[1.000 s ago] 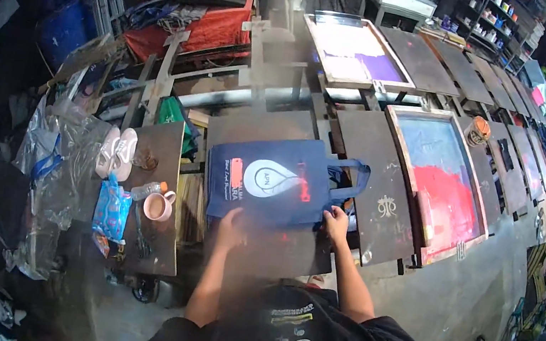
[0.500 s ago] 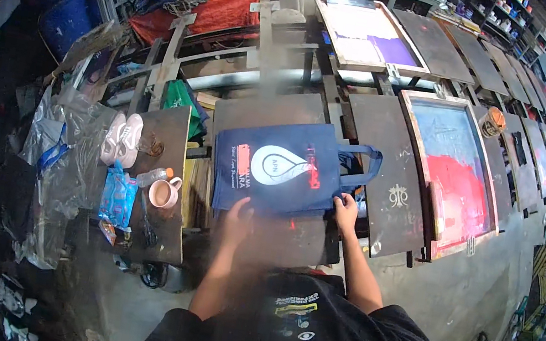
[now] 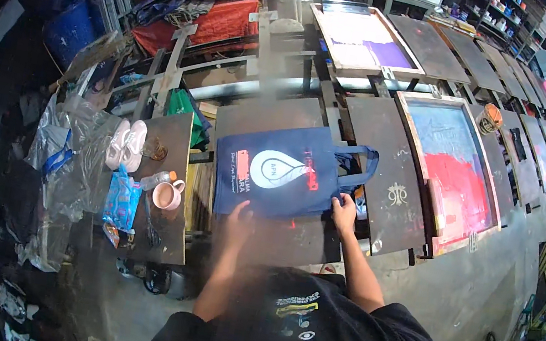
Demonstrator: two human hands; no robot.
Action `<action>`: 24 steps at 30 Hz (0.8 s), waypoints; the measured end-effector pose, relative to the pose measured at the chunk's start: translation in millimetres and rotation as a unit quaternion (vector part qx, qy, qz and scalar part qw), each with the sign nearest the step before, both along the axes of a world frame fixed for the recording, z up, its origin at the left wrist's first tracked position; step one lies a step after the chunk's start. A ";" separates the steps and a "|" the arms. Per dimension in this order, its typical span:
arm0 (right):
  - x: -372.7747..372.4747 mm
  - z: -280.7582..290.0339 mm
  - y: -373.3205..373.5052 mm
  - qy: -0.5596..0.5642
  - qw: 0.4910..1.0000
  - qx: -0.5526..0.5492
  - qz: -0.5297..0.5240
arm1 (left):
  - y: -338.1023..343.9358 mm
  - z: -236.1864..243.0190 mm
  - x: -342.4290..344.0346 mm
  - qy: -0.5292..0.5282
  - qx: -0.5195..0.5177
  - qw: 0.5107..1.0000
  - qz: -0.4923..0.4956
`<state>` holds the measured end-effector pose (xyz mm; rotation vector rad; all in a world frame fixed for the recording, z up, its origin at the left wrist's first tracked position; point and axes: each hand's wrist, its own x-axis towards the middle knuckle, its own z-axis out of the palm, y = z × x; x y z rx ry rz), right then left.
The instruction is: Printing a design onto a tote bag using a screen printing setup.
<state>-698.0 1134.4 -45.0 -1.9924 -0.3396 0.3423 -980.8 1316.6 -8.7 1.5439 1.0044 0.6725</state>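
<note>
A dark blue tote bag with a white drop-shaped print and red patches lies flat on a dark board. Other blue layers show beneath its near edge. Its loop handle stretches off to the right. My right hand pinches the bag's near right corner between thumb and fingers. At the near left edge, my left hand touches or almost touches the bag; a blurry smear over the picture hides how its fingers are set.
To the right lies a framed printing screen with red ink, and behind it another screen with purple ink. On the left board are a mug, a bottle, pale shoes and a blue packet. An orange-lidded tub stands farther right.
The view has shifted slightly, so the surroundings sit a little differently in the picture. Both hands stay at the bag's near edge, and the bag lies almost the same.
</note>
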 end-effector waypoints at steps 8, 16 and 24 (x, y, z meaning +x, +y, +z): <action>-1.2 3.1 -3.3 -0.125 0.992 0.002 0.010 | -15.1 59.9 10.1 -0.035 -0.101 0.994 0.033; -23.4 68.4 -1.7 -0.133 0.988 -0.073 0.033 | -17.4 73.5 13.4 -0.066 -0.180 0.977 0.091; -18.1 63.7 -5.3 -0.126 0.987 -0.101 0.021 | -19.8 62.1 14.0 -0.050 -0.159 0.984 0.069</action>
